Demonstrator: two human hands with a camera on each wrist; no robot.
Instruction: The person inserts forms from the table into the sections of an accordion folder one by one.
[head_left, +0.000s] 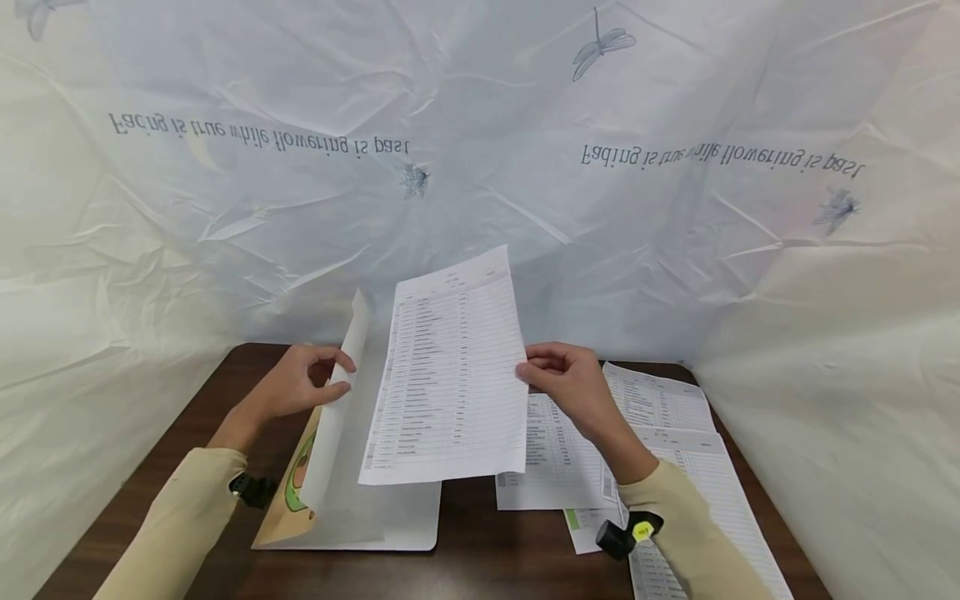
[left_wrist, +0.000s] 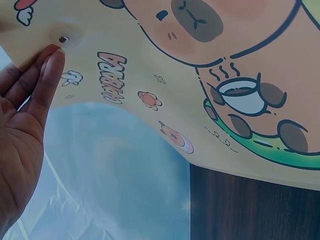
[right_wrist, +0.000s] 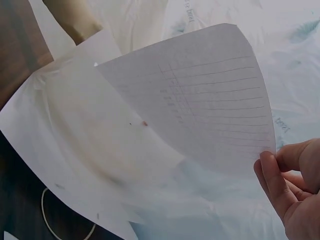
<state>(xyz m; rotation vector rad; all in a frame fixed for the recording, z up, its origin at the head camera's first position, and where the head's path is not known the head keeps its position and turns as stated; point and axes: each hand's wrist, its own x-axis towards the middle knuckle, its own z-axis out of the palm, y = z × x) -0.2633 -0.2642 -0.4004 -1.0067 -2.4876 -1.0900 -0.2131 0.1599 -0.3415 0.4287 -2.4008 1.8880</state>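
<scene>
A thin white paper sheet printed with a ruled table (head_left: 450, 375) is raised above the middle of the dark brown wooden bench (head_left: 468, 542), over the white inner face of a tan cartoon-printed folder with a smooth, glossy-looking cover (head_left: 405, 521). The right hand (head_left: 566, 383) has a narrow grip, thumb and fingers pinching the sheet at its right edge; the left hand (head_left: 296, 383) has a narrow grip too, pinching the raised free edge of the folder's cover. The folder lies toward the bench's left edge, and loose white printed table sheets (head_left: 712, 483) overlap along its right edge. Whether the raised sheet touches the folder cannot be told. The sheet should be very light and limp, apt to bend, crease or tear, so a gentle pinch at the edge suits it, with a second hold on the opposite edge if it sags. The folder's cover looks stiffer but bends in a curve and may be slippery; its free edge is a sound place to hold.
</scene>
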